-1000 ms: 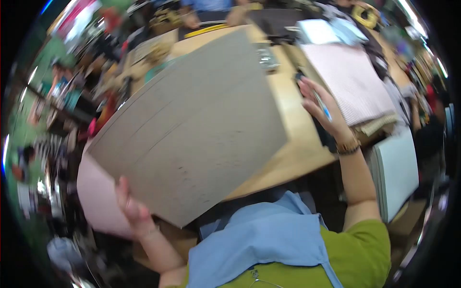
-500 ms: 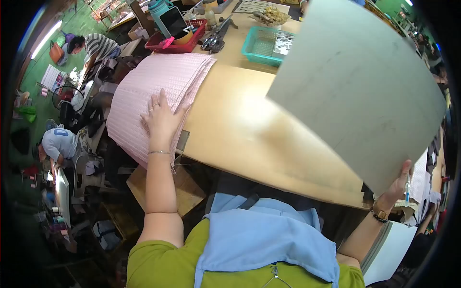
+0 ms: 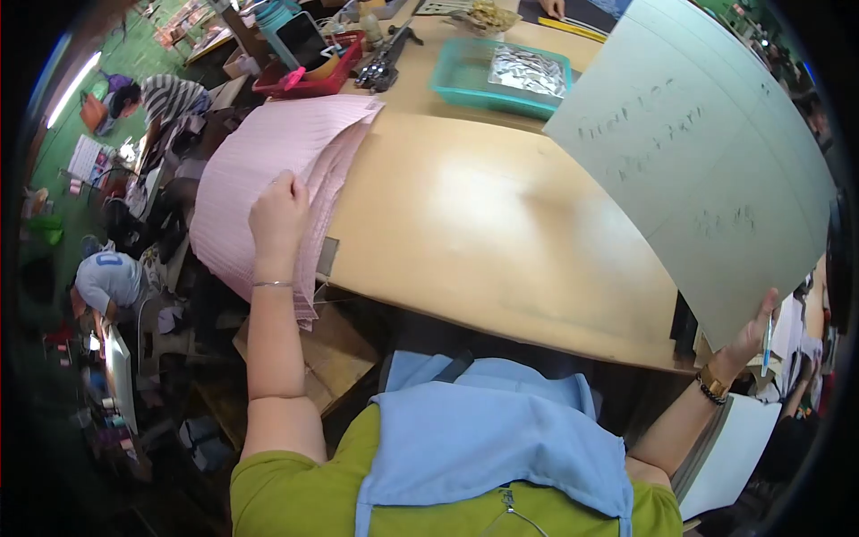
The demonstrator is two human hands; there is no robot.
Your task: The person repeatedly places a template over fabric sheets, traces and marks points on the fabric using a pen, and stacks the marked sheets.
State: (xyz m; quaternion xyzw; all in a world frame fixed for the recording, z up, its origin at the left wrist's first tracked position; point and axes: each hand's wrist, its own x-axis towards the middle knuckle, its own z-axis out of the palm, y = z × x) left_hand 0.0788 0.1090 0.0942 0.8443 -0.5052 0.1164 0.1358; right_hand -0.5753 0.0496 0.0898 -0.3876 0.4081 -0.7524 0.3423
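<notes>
My left hand (image 3: 279, 215) is closed over the folded stack of pink striped fabric (image 3: 237, 170). Its curled fingers grip the top layer, which bulges up along the right side. At the right, my right hand (image 3: 748, 338) holds a large grey card sheet (image 3: 707, 170) by its lower corner. The sheet stands tilted above the table and carries dark handwriting on the face toward me. A blue and white pen (image 3: 767, 344) shows beside my right hand; whether the fingers hold it I cannot tell.
On the table (image 3: 465, 233) stand a teal basket (image 3: 452, 85) with a silvery packet (image 3: 528, 72), a red basket (image 3: 331, 80) and a dark metal tool (image 3: 380, 67). White sheets (image 3: 738, 447) are stacked at my right. Another person's hand (image 3: 553, 7) shows at the far edge. People work at the left.
My left hand has gone from lying spread on the fabric to closed, and the top layer has risen. The grey sheet has turned, showing its handwriting, and moved slightly right.
</notes>
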